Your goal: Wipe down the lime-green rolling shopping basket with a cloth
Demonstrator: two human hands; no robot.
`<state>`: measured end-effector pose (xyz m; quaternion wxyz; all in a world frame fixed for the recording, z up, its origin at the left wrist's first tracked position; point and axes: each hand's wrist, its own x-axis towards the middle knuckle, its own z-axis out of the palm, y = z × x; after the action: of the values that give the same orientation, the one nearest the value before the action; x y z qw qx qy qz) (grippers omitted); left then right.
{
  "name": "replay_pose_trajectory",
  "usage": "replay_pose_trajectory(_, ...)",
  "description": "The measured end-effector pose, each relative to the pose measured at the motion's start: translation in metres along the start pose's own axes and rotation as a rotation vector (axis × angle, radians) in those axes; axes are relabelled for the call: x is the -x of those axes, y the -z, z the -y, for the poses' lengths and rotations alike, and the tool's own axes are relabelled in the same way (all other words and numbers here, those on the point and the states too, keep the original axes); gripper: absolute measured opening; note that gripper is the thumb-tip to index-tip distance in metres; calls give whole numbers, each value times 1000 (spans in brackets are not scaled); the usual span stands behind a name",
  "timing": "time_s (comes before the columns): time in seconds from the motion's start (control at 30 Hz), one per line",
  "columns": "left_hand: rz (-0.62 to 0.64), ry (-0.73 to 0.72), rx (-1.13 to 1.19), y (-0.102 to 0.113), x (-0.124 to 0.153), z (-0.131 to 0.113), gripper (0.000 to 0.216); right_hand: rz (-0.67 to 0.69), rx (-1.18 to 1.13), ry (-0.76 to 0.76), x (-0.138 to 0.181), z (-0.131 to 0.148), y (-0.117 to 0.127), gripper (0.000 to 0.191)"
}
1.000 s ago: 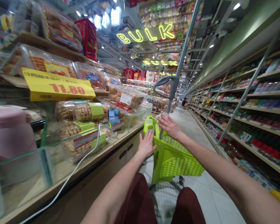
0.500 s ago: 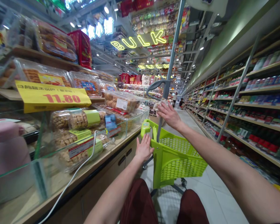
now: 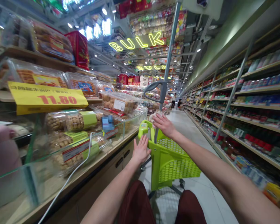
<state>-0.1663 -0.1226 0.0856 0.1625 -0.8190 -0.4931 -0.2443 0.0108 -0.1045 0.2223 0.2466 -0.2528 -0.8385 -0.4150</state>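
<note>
The right hand [image 3: 164, 125] slips lower down one grey pole [image 3: 170, 46], clutching one pale cloth [image 3: 156, 114], while the left hand [image 3: 140, 150] spreads wide against one green cart [image 3: 175, 168]!

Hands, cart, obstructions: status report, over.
Left hand open at lime-green perforated plastic cart. Right hand holding pale crumpled cloth at grey metal pole. Possible obstruction: grey looped handle on pole, above cloth.
</note>
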Motion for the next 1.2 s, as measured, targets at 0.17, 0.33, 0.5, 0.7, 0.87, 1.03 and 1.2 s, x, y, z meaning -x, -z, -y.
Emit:
replay_pose_trajectory(0.17,19,-5,3,-1,-1,2,60,30,-132,-46,16,18,-10,22)
replay_pose_trajectory(0.33,42,0,2,-3,-9,7,57,-64,-292,-285,44,67,-39,40)
replay_pose_trajectory(0.5,111,59,10,2,-16,9,59,-202,-384,-590,62,93,-58,47)
replay_pose_trajectory(0.7,98,65,-44,6,-11,1,65,-264,-357,-899,78,100,-84,51)
replay_pose_trajectory(0.87,105,52,-71,8,-9,1,65,-192,-298,-824,100,101,-93,54)
replay_pose_trajectory(1.03,109,55,-86,13,-10,0,67,-111,-213,-918,160,81,-79,46)
replay_pose_trajectory(1.2,69,42,-79,12,-11,-25,65,-61,-250,-922,153,86,-78,50)
